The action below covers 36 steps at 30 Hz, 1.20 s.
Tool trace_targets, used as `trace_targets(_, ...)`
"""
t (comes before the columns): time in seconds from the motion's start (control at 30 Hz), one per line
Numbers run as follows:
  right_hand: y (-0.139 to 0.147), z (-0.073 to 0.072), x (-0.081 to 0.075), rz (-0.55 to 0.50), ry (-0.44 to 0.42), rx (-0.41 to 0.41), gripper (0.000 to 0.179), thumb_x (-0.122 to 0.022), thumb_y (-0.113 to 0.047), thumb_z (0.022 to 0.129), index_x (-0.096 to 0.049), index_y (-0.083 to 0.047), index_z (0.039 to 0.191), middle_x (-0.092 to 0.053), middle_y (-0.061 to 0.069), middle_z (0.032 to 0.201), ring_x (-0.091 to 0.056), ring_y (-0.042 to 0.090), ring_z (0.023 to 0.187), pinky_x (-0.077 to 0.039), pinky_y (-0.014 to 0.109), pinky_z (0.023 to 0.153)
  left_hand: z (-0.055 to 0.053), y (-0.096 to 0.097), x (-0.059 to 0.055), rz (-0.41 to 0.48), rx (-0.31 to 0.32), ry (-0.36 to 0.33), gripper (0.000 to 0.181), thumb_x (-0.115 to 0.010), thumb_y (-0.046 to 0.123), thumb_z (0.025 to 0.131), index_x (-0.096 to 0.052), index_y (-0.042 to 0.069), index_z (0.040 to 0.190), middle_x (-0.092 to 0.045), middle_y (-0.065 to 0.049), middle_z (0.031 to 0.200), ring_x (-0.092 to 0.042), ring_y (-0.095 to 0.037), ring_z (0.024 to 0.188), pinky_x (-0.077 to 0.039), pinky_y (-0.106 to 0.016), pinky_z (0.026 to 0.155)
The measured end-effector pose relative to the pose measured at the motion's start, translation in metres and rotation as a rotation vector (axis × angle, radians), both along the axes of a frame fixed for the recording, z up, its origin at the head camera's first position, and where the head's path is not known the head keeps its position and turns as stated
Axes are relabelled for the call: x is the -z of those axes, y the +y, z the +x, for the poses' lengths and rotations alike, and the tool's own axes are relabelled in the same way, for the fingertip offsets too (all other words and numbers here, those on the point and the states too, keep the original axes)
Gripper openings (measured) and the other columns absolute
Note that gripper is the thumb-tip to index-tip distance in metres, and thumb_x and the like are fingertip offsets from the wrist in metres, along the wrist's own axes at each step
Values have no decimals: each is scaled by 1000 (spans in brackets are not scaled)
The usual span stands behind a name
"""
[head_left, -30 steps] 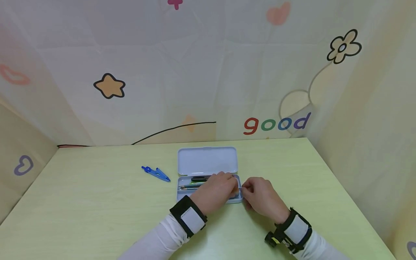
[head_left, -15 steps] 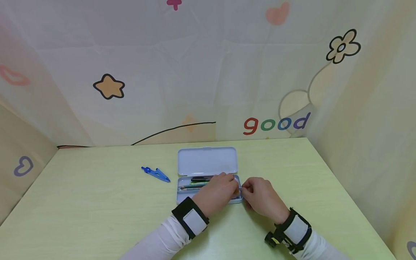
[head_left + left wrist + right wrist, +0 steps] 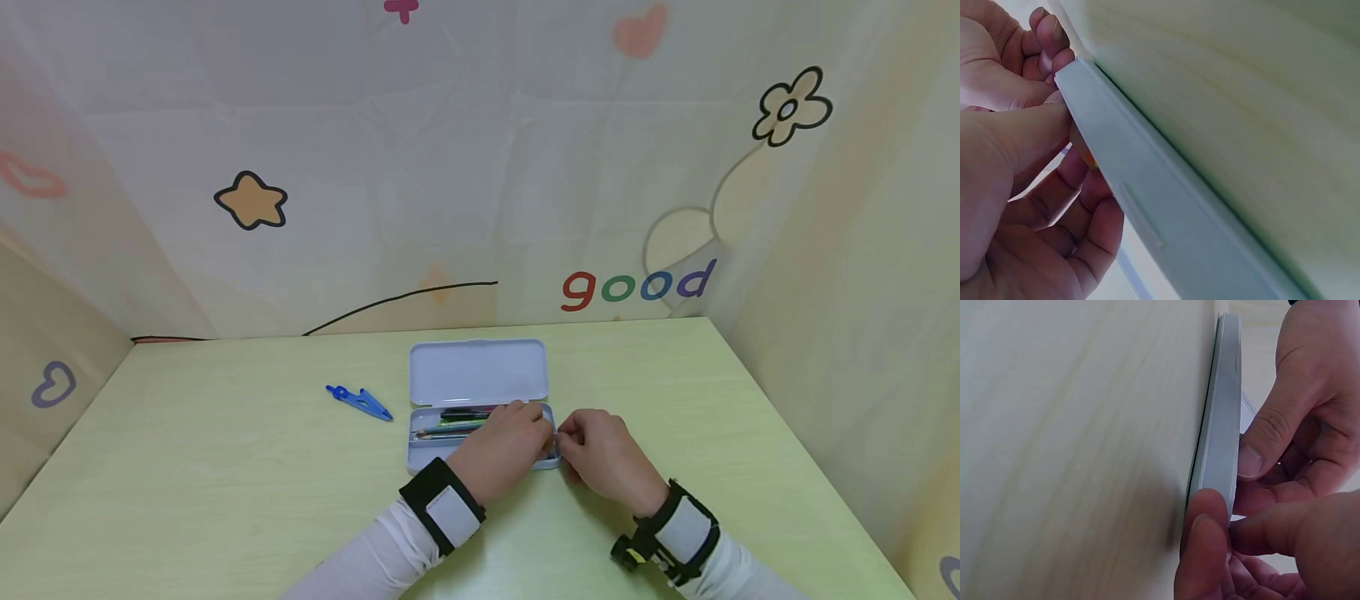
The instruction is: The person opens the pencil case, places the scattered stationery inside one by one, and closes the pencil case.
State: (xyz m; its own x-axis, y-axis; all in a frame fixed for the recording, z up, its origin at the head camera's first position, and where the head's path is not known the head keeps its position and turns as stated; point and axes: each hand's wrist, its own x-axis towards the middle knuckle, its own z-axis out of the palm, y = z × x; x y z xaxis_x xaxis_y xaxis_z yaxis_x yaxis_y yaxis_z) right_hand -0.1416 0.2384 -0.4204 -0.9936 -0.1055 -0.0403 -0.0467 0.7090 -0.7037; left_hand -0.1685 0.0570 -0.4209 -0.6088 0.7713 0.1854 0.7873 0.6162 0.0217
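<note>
A pale blue pencil case [image 3: 478,372] lies on the table with its lid folded back. Several pencils and pens [image 3: 450,430] fill its rear compartment. My left hand [image 3: 504,454] reaches over the right part of the case, fingers curled inside it. Between those fingers, the left wrist view shows a sliver of a small orange and green thing [image 3: 1090,158], mostly hidden; its kind is unclear. My right hand [image 3: 611,460] pinches the case at its right end. In the right wrist view, its fingertips [image 3: 1205,519] lie against the case's side wall [image 3: 1219,437], close to the left thumb.
A blue compass for drawing [image 3: 360,401] lies on the pale wooden table [image 3: 225,483], left of the case. A printed curtain [image 3: 450,167] stands behind the table and along both sides.
My left hand has shifted slightly to the right and toward me over the case, uncovering a bit more of the pencils. My right hand stays where it was.
</note>
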Motion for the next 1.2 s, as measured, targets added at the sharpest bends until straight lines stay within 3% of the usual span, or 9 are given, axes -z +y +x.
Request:
trace_targets(0.43, -1, 1, -1, -1, -1, 4, 14, -64, -6, 102, -71, -5, 90, -62, -2, 61, -61, 15, 53, -47, 29, 55, 5, 1, -3, -41, -49, 9, 8, -71, 22, 104, -76, 19, 109, -64, 4, 105, -60, -17, 101, -51, -32, 86)
trace_targets(1.2, -2, 1, -1, 9, -4, 13, 12, -64, -6, 101, -71, -5, 91, -62, -1, 63, -61, 14, 54, -49, 30, 58, 7, 2, -5, -86, -66, 16, 13, -67, 21, 107, -77, 16, 113, -65, 1, 108, -60, -17, 102, -52, -32, 87)
